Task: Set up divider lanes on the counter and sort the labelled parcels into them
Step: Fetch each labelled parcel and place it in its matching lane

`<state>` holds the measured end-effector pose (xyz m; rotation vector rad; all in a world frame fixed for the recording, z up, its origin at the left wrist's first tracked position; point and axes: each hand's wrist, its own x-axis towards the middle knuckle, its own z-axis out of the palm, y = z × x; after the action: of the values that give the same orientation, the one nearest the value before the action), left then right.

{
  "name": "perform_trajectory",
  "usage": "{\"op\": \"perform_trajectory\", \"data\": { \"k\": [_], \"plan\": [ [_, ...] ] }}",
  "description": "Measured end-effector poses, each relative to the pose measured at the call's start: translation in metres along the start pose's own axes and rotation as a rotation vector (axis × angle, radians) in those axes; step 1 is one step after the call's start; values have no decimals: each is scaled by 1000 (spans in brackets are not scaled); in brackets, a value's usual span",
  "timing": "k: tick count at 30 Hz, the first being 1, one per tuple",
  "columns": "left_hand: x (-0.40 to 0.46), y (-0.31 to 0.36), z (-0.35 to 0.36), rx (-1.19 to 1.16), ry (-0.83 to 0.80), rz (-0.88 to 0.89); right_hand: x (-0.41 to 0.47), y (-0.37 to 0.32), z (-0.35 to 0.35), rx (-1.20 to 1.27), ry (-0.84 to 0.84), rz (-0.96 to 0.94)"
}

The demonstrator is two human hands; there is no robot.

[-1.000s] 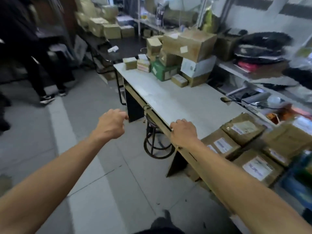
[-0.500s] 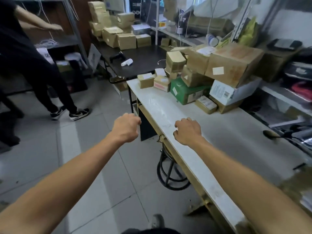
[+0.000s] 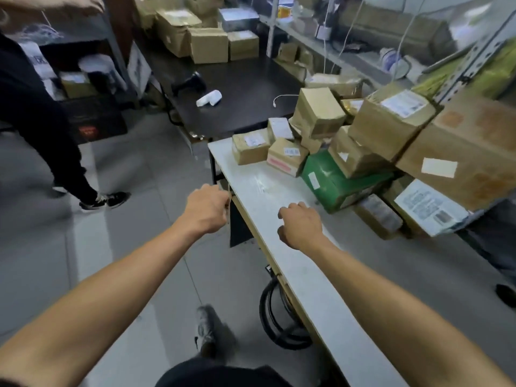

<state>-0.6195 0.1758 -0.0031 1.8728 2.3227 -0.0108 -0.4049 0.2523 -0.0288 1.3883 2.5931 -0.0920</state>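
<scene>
The white counter runs from the middle toward the lower right. Labelled parcels are heaped at its far end: a small brown box, a box with a pink stripe, a green box, a tilted brown box and a large carton. My left hand hangs in a fist beside the counter's front edge, holding nothing I can see. My right hand hovers over the counter with loosely curled fingers, a short way before the green box. No dividers are visible.
A black table with more cartons stands behind the counter. A black stool sits under the counter's front edge. A person in black stands on the tiled floor at the left. Shelves line the right wall.
I have moved along the counter toward its far end, so the parcel heap is closer and larger. The flat parcels at the near right have left the view. Both hands keep their pose.
</scene>
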Motion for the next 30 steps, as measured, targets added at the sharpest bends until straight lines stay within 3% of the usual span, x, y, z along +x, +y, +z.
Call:
{"op": "perform_trajectory", "data": {
  "k": [14, 19, 24, 30],
  "plan": [
    [256, -32, -13, -87, -105, 116, 216, 64, -36, 211, 11, 250],
    [323, -29, -1, -124, -150, 103, 288, 87, -35, 318, -118, 269],
    [358, -34, 13, -97, -281, 99, 318, 92, -22, 314, -263, 283],
    [361, -36, 25, -145, -276, 34, 295, 75, -20, 272, -197, 432]
  ]
}}
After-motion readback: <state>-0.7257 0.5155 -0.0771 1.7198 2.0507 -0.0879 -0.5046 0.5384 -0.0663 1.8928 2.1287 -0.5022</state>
